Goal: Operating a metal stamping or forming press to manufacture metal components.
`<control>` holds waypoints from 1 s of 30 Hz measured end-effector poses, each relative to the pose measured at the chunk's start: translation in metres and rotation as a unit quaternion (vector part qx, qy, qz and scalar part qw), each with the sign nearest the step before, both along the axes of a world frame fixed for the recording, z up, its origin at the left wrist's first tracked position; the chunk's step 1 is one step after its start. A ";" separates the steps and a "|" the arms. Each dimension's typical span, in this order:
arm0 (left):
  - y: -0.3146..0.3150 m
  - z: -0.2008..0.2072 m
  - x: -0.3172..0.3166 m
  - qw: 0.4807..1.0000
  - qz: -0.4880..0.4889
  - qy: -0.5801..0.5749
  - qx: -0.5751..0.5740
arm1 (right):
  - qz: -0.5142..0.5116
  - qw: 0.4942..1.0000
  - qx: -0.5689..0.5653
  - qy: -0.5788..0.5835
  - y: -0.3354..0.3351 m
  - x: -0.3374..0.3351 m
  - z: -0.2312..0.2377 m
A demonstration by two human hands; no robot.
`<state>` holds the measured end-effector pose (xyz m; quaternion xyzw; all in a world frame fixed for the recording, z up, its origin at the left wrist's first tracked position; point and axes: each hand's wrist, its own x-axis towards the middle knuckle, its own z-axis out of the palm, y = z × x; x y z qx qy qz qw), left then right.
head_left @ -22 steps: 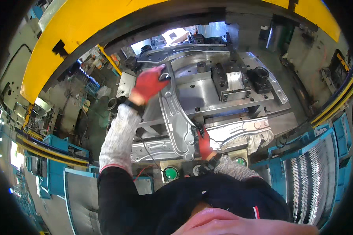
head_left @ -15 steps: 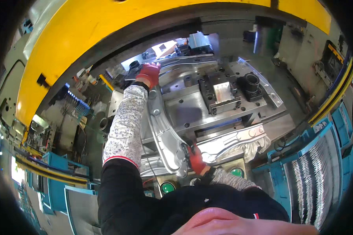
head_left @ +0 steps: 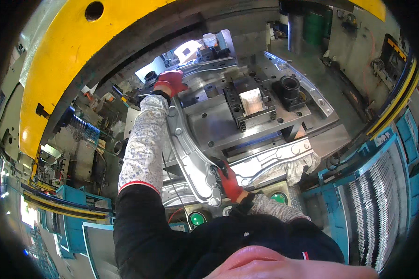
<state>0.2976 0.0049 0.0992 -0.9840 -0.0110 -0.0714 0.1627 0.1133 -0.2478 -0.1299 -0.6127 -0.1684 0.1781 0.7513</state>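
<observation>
A long curved stamped metal part [head_left: 189, 156] lies slanted along the left side of the steel die [head_left: 195, 125], its wide end toward me. My left hand [head_left: 171, 83], in a red glove, is closed around its far, narrow end; the fingertips are partly hidden. At the near, wide end, my right hand [head_left: 229, 182], in a red glove with dark fingertips, grips the right edge. A second stamped metal part [head_left: 270, 160] lies under my right hand's side, stretching to the right along the die's front. Another similar piece [head_left: 174, 193] shows beneath the wide end.
A yellow press frame [head_left: 56, 69] arches over the left and top. Two green buttons [head_left: 197, 218] sit near my body. A black cylindrical post [head_left: 290, 88] and a block [head_left: 253, 102] rise from the die. Stacked metal parts [head_left: 370, 218] fill a blue rack at right. A white cloth [head_left: 299, 168] hangs at the front.
The view has shifted slightly, so the die sits farther left and higher. My left hand has turned, its fingers now pointing right. My right hand stays on the part's wide end.
</observation>
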 end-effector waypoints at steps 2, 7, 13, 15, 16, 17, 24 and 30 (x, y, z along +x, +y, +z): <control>-0.005 -0.002 0.006 0.999 0.024 0.033 0.030 | -0.009 0.999 -0.005 -0.031 0.002 0.000 0.004; 0.013 -0.010 0.024 0.998 -0.021 0.032 0.049 | -0.018 0.996 0.020 -0.086 0.003 -0.002 0.000; 0.007 0.009 0.020 0.977 -0.059 -0.070 0.192 | -0.024 0.989 0.011 -0.145 -0.012 0.005 0.019; 0.011 0.017 0.018 0.951 -0.129 -0.191 0.204 | 0.007 0.990 0.037 -0.135 -0.017 0.008 0.020; 0.010 0.020 0.017 0.950 -0.153 -0.202 0.184 | 0.014 0.990 0.037 -0.134 -0.020 0.009 0.020; 0.011 0.022 0.018 0.947 -0.176 -0.212 0.164 | 0.021 0.990 0.037 -0.133 -0.023 0.008 0.020; 0.017 0.011 0.016 0.952 -0.112 -0.211 0.193 | 0.069 0.990 0.074 -0.096 -0.072 0.012 0.023; 0.030 0.024 -0.009 0.970 0.032 -0.183 0.156 | 0.031 0.995 0.055 -0.076 -0.083 0.014 0.010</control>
